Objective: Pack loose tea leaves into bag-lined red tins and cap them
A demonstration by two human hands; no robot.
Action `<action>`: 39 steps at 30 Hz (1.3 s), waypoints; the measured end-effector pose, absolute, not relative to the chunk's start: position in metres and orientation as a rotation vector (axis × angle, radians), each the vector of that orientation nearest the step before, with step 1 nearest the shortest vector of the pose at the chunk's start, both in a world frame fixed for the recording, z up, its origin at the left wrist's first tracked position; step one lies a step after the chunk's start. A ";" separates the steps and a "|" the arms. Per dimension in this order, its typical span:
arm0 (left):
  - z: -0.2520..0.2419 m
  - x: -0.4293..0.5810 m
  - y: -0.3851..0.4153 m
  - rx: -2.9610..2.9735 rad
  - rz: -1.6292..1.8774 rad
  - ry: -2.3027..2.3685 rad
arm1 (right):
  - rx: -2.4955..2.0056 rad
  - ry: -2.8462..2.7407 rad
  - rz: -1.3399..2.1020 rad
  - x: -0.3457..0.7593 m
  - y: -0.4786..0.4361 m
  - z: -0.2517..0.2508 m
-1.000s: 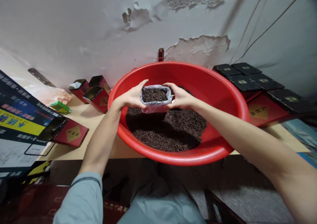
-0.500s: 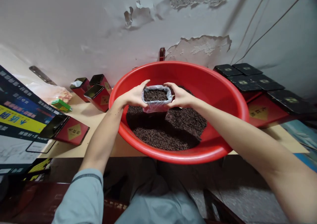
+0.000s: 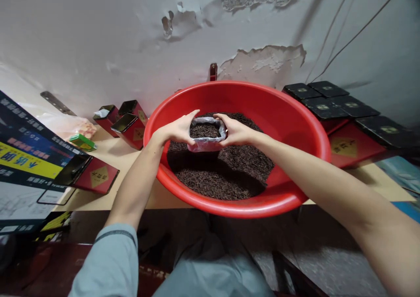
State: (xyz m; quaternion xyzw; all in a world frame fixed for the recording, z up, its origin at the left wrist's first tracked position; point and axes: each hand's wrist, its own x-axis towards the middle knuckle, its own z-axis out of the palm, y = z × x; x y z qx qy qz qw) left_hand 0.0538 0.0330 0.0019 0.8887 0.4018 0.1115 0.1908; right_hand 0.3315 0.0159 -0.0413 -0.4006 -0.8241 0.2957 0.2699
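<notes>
"不锈钢" read on yellow band [image 3: 42, 166] of carton [image 3: 19, 205]; carton cut off at left. 4 tins [image 3: 127, 131] counted at left, diamond labels [image 3: 99, 176] blurred; 5 black lids [image 3: 354, 107] at right. 1 lined tin [image 3: 204, 145] grasped by left hand [image 3: 180, 129] and right hand [image 3: 236, 131] over leaves [image 3: 210, 183] in basin [image 3: 243, 210]; underside hidden.

WALL [image 3: 108, 30]: pale, blistered, 2 large rough peeled patches [image 3: 262, 63], 1 smaller torn spot [image 3: 167, 26] to their left | CORD [image 3: 361, 29]: thin, slanting across wall at upper right | TABLE [image 3: 120, 152]: light tan top, set along wall | FLOOR [image 3: 316, 260]: grey, mottled, partly shadowed | LIGHT: dim, wall brighter at left, darker at far right
</notes>
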 end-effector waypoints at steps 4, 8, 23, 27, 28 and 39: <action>0.001 0.052 0.032 2.534 0.333 1.099 | -1.086 -2.224 0.759 0.332 0.015 -0.039; 0.004 0.053 0.031 2.493 0.321 1.142 | -1.061 -2.227 0.770 0.333 0.017 -0.039; -0.006 0.051 0.039 2.383 0.377 1.049 | -1.142 -2.201 0.821 0.331 0.017 -0.040; -0.004 0.051 0.037 2.290 0.347 1.060 | -1.185 -2.159 0.964 0.338 0.019 -0.045; -0.003 0.048 0.037 2.235 0.377 1.065 | -1.198 -2.122 1.066 0.340 0.019 -0.046; -0.009 0.044 0.031 1.308 0.428 1.421 | -1.621 -1.184 1.858 0.319 0.006 -0.032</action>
